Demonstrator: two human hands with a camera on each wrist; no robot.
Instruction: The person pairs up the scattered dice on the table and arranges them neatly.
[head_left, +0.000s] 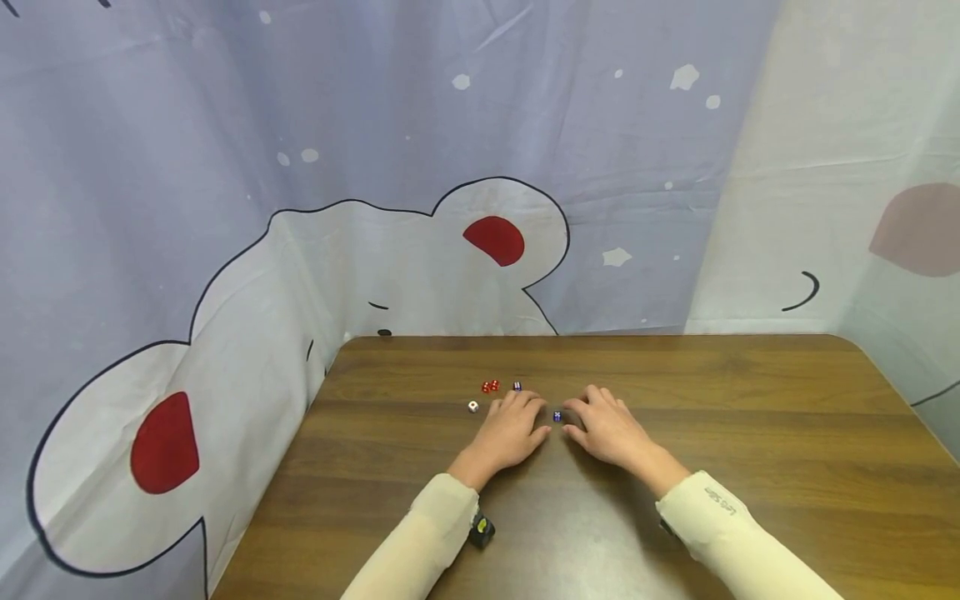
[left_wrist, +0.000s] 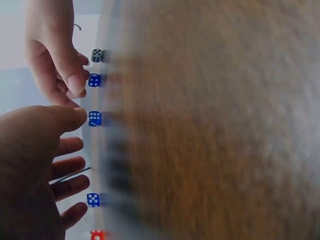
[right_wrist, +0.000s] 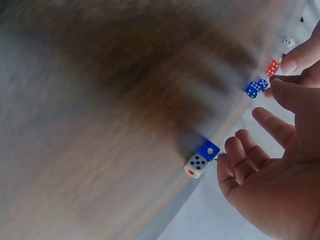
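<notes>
My left hand and right hand hover low over the table, facing each other. Between their fingertips lies a blue die, apparently gripped by neither. The left fingers are spread and loosely bent; beyond them sits another blue die. In the right wrist view, a white die with a red pip stands against a blue die close to my right fingertips; the right hand hides both from the head view. Its fingers are relaxed, with nothing held.
Two red dice lie together beyond the left hand, and a white die lies left of it. The wooden table backs onto a printed curtain. A dark wrist device sits at the left cuff.
</notes>
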